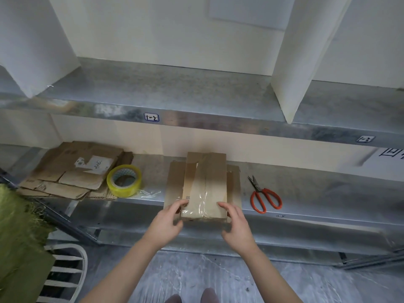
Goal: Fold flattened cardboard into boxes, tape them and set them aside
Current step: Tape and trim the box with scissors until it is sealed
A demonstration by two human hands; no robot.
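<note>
A pile of flat cardboard [72, 171] lies at the left end of the shelf [306, 193], with the tape roll [124, 180] just beside it near the front edge. The left hand [168, 219] curls round the near left corner of the box [205, 182], which sits mid-shelf at the front edge with clear tape along its seam. The right hand [236, 224] grips the near right corner, fingers on top and thumb underneath. Scissors [264, 196] lie to the right. Taping looks nearly finished. The next move likely calls for smoothing the tape end down, then lifting the box aside with both hands.
</note>
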